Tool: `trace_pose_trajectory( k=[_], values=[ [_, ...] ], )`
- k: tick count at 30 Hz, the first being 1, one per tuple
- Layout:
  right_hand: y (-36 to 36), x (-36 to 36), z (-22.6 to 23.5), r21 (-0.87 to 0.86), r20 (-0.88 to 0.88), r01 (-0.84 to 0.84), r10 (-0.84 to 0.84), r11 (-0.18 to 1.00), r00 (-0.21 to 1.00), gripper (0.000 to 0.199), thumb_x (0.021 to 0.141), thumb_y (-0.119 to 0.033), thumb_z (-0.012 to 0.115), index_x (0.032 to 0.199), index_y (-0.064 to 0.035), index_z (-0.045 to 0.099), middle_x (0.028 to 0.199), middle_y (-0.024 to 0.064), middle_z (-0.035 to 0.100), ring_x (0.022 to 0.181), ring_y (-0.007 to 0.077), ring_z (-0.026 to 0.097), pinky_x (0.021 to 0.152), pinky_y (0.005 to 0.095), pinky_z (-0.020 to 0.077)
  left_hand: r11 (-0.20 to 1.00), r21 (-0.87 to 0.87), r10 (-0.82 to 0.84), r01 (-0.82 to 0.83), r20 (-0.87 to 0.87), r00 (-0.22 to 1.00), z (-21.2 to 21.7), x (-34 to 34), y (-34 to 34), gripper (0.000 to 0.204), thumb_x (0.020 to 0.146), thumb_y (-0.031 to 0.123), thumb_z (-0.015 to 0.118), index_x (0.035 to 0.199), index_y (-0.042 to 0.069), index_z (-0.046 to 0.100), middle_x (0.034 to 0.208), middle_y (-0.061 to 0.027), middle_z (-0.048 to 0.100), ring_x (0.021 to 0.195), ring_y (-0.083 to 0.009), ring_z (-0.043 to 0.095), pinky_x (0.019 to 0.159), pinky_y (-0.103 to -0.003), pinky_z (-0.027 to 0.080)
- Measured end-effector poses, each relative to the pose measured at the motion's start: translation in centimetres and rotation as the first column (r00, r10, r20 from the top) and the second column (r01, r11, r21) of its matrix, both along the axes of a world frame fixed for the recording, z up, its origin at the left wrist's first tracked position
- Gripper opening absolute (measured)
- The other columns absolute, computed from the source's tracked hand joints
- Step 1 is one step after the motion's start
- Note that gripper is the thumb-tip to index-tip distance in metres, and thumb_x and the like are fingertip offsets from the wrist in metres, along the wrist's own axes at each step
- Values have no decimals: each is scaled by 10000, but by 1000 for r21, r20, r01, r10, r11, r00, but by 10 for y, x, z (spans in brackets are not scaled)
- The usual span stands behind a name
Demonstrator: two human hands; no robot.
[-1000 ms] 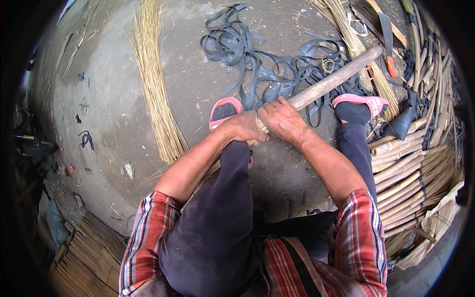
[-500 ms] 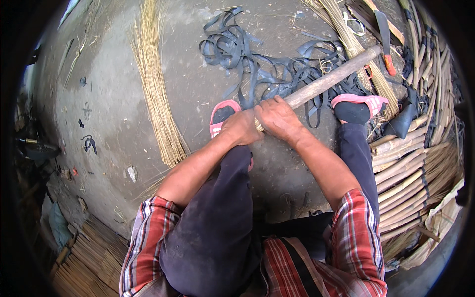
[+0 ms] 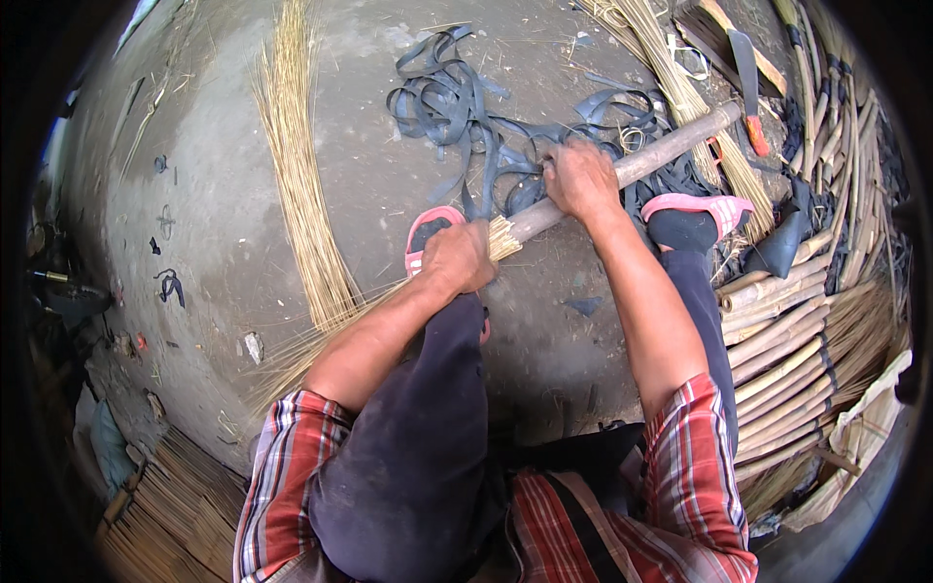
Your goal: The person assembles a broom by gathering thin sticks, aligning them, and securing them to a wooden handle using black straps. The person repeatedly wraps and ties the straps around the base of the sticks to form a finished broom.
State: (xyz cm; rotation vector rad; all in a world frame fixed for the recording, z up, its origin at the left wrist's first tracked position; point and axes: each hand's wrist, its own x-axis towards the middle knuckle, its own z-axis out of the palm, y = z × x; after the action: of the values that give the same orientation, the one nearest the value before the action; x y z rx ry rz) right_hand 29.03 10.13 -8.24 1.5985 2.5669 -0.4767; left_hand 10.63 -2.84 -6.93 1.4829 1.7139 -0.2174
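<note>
My left hand (image 3: 459, 256) is closed round a bundle of thin straw stalks (image 3: 504, 238) above my left knee. The cut ends poke out past the thumb side, and the long loose tips trail back under my left forearm. A thick round wooden stick (image 3: 677, 146) slants up to the right, its lower end against the cut ends; whether it sits inside the bundle I cannot tell. My right hand (image 3: 581, 178) is wrapped round this stick, a little above its lower end. Tangled dark rubber strips (image 3: 442, 97) lie on the floor beyond both hands.
Another straw bundle (image 3: 303, 185) lies on the floor at left, and one more (image 3: 680, 83) at upper right. Near it rests a knife (image 3: 746, 83) with an orange handle. Finished-looking brooms with pale handles (image 3: 782, 330) are stacked at right. My pink sandals (image 3: 714, 209) stand on the floor.
My right hand has slid up the stick, away from my left hand, baring the stick's lower end and the bundle's cut ends. My left hand has shifted slightly left.
</note>
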Motion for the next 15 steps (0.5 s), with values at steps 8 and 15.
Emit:
trace_pose_trajectory(
  k=[8, 15],
  values=[
    [28, -22, 7, -212, -78, 222, -243, 952, 967, 311, 1011, -289, 616, 1187, -73, 753, 1055, 237, 757, 996, 369, 756, 869, 461, 579, 1000, -23, 17, -17, 10, 1000, -1, -2, 1, 408, 818, 231, 752, 1148, 0, 687, 1063, -298, 738, 1054, -475, 714, 923, -531, 561],
    [-22, 42, 115, -365, -783, 277, -454, 889, 425, 274, 1039, -202, 687, 1169, 39, 682, 998, 92, 764, 941, 142, 707, 859, 284, 546, 1000, -6, 7, -7, 13, 1000, 1, -2, -1, 411, 823, 230, 746, 1166, 9, 696, 1076, -285, 743, 1063, -454, 720, 918, -520, 567]
  ],
)
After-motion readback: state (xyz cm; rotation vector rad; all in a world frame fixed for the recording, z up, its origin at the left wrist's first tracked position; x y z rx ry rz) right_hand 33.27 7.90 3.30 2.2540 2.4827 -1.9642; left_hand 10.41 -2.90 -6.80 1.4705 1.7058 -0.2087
